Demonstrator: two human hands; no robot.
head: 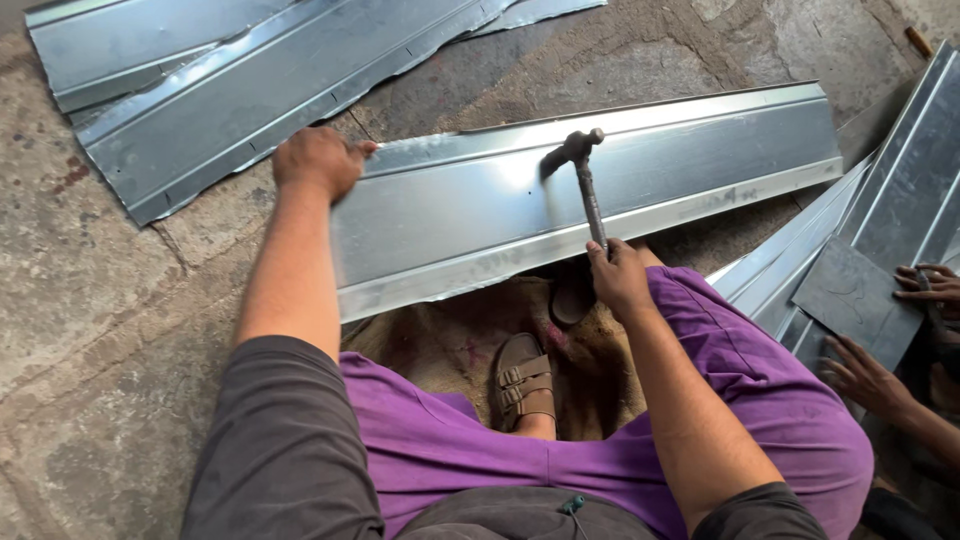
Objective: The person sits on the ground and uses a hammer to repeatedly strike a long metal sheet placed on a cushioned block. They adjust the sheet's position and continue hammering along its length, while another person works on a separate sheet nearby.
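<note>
While the rough grey concrete floor (110,300) takes up most of the head view, a long folded sheet of shiny galvanised metal (640,170) is seen lying across it, directly ahead of the seated person. Near its upper left corner the sheet is gripped by the left hand (318,160), fingers curled together over the far edge. More bent grey metal sheets (230,80) are stacked on the floor at upper left, well apart from this one; others (900,190) lean at the right. Purple trousers (700,400) and a brown sandal (523,380) on a brown sackcloth mat (450,340) are noted below the sheet. A dark metal hammer (585,175) is held upright by the right hand (620,275), fingers wrapped tightly round the handle's lower end, head just above the sheet's middle. Another person's two hands (870,375) are recorded on a flat dark plate (855,295) at the right.
</note>
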